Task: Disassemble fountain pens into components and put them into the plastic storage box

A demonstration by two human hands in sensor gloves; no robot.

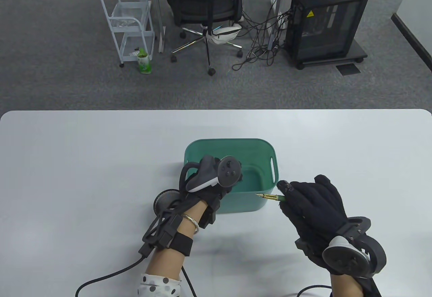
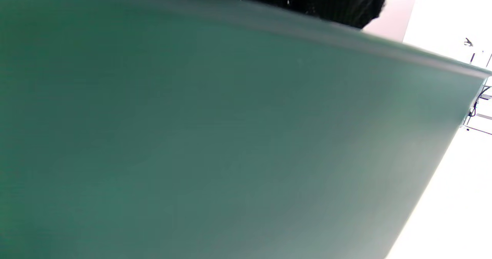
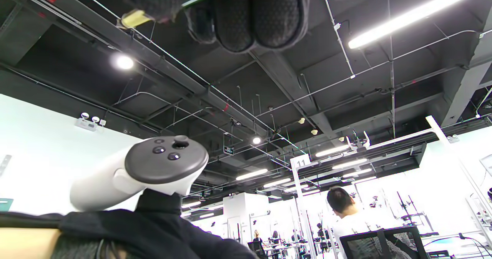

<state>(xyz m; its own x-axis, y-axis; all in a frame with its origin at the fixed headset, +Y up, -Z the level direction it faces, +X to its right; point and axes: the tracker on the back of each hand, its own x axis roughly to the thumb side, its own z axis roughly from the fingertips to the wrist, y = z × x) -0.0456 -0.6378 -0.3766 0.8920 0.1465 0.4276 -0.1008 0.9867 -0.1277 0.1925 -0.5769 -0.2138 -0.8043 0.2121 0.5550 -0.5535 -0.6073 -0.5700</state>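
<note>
Pale grey tabletop (image 1: pixel 84 162), office floor beyond it with a swivel chair (image 1: pixel 206 10), a white wire cart (image 1: pixel 130 23) and a black computer tower (image 1: pixel 325 23). Green plastic storage box (image 1: pixel 266 152) sits mid-tabletop, open top toward me; no parts visible on the bare patch of its floor that shows. My left hand (image 1: pixel 216 184) hangs over the box's near-left rim, tracker uppermost, fingers dipped inside and hidden; cannot tell whether that grip is spread or holding anything. Left wrist view is filled by blurred green wall, so that wrist is close against the box. Judged purpose: the hand is either steadying the box or placing a part. My right hand (image 1: pixel 314 206) sits just beside the box's near-right corner, fingers curled round the fountain pen section (image 1: pixel 271 197), pinching its green body with the nib end sticking out leftward, roughly level, over the box's near wall. Held this way the nib stays clear of my glove and aims at the opening, a short reach from drop-in. Pen piece: slim gold nib tapering to a point, short green barrel behind it, mostly swallowed by the glove. Right wrist view looks up at the ceiling, showing fingertips (image 3: pixel 265 17) closed over a green sliver, pale end poking out. No cap or loose barrel visible.
</note>
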